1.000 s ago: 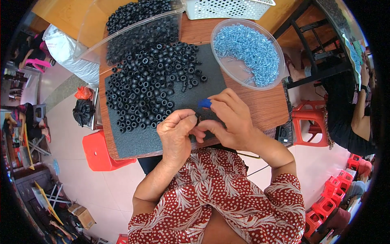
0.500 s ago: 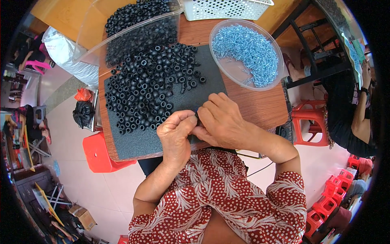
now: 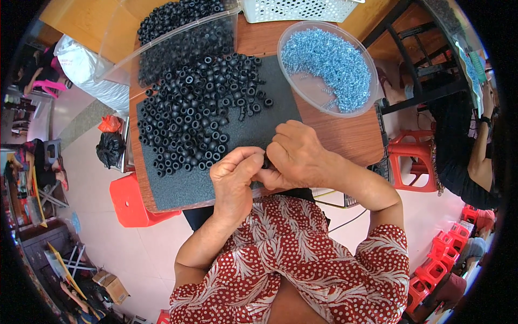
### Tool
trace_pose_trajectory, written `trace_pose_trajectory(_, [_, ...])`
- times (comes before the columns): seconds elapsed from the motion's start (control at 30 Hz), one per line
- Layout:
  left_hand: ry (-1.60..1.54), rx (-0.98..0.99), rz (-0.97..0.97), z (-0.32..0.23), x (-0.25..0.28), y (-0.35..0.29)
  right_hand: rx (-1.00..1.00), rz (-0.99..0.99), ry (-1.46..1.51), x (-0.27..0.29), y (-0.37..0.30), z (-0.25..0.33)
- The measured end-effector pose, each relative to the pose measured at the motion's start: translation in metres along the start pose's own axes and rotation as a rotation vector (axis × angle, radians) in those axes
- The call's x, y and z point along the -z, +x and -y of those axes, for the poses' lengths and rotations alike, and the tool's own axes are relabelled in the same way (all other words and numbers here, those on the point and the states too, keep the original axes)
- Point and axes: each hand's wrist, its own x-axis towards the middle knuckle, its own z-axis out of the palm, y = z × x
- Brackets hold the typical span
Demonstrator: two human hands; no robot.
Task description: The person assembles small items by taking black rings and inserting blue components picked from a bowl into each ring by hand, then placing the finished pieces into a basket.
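Over the near edge of the grey mat [image 3: 267,127], my two hands meet with fingertips together. My left hand [image 3: 236,175] is closed, thumb and forefinger pinching at a small black part [image 3: 266,160], mostly hidden by the fingers. Curled in from the other side, my right hand [image 3: 295,156] grips at the same part. Beyond my left hand spreads a heap of small black hollow round parts [image 3: 186,110]. To the far right of the mat is a round clear tub [image 3: 315,100] of small shiny blue pieces [image 3: 332,62].
At the far left of the table a clear plastic bin [image 3: 116,70] of more black parts lies tipped toward the mat. Behind stands a white perforated basket [image 3: 299,11]. A red stool [image 3: 127,202] is beside the table's left side, another red stool [image 3: 413,162] at right, near a seated person [image 3: 458,135].
Both hands stay together at nearly the same spot, with the right fingers shifted slightly around the small part. The whole view has moved a little; the heap and tub look the same.
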Motion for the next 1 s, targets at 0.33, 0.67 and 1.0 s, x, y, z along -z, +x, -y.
trace_pose_trajectory(0.33, [0.198, 0.105, 0.149, -0.006, 0.008, -0.001, 0.003, 0.018, -0.016, 0.001, -0.005, -0.003])
trace_pose_trajectory(0.67, [0.321, 0.023, 0.166, -0.004, 0.007, -0.007, 0.060, 0.076, 0.023, -0.001, -0.007, -0.001])
trace_pose_trajectory(1.0, [0.300, 0.026, 0.176, 0.005, 0.005, -0.008, 0.144, 0.110, -0.029, 0.002, -0.014, 0.000])
